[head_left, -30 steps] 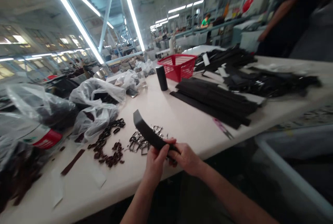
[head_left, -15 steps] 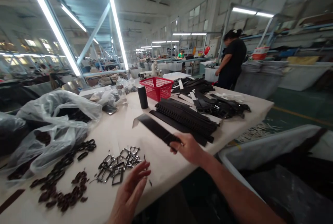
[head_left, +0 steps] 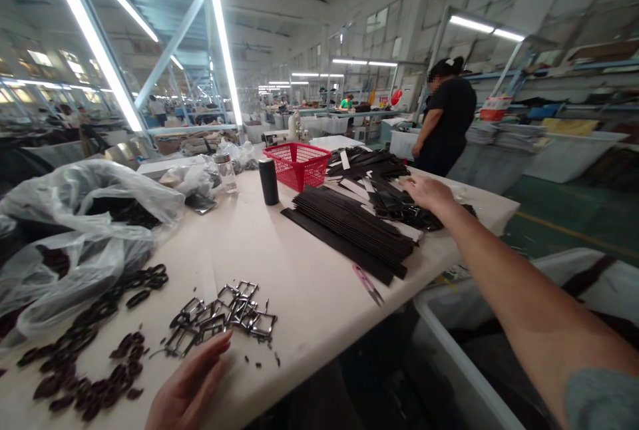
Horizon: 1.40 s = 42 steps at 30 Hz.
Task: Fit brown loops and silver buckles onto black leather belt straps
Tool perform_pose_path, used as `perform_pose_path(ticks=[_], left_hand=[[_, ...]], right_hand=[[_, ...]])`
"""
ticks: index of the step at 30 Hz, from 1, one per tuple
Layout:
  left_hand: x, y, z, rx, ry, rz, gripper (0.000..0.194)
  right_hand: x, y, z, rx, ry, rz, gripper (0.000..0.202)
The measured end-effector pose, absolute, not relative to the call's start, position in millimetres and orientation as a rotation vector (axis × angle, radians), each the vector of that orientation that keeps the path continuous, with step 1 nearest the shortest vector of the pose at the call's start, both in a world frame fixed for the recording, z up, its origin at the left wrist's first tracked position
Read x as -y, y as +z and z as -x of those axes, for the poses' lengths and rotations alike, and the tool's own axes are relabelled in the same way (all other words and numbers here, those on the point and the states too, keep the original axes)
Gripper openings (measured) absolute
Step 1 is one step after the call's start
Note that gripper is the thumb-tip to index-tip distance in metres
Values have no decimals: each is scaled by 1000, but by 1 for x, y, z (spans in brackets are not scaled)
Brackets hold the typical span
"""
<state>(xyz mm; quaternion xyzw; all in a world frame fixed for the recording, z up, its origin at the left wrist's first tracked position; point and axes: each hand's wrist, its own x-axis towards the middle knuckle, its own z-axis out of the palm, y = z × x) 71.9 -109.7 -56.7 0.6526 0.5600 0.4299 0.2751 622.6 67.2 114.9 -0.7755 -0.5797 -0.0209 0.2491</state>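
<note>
My left hand [head_left: 192, 380] is open at the near edge of a pile of metal buckles [head_left: 227, 313], fingers outstretched and close together. No item shows in it. My right hand [head_left: 428, 193] reaches over a heap of black straps with buckles [head_left: 394, 200] at the table's far right. Its fingers stretch out to the left above the straps and nothing visible hangs from them. Nearer me lies a stack of flat black straps [head_left: 349, 230]. A pair of pink-handled thread snips [head_left: 367, 283] rests by the table edge.
On the white table [head_left: 299, 303] stand a red basket [head_left: 297, 165] and a black cylinder [head_left: 268, 182]. Dark loops [head_left: 94, 377] and a clear plastic bag [head_left: 94, 217] lie at left. A white bin [head_left: 434, 330] is below right. A person [head_left: 444, 117] stands beyond the table.
My right hand has moved away and right to the buckled heap; the black strap it held is no longer seen in it. The snips have come into view. My left hand appears lower and further left.
</note>
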Motion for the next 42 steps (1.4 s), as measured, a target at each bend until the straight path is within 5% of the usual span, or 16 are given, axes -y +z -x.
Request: perform_pose_path(ticks=[8,18,25,34,42], left_hand=[[112,-65,-64,-1528,1076,-2002,32],[117,-58,-70,-1519,1114,-2087,27],[120,-50,-79,-1494,1119,-2089,22],[120,-45,-85,-1432,1104,-2070,22],[121,-42,-86,-1387,1140,-2023,23]], right_hand=[[-103,47,-583,2011,-164,2228,31],[-114,54,-594,1960,-343,2559,37],[-89,53,-529,2135,-492,2232,38],[-62,3,-433,2329,-399,2091,30],[-72,7,-424,2228,-202,2237,37]])
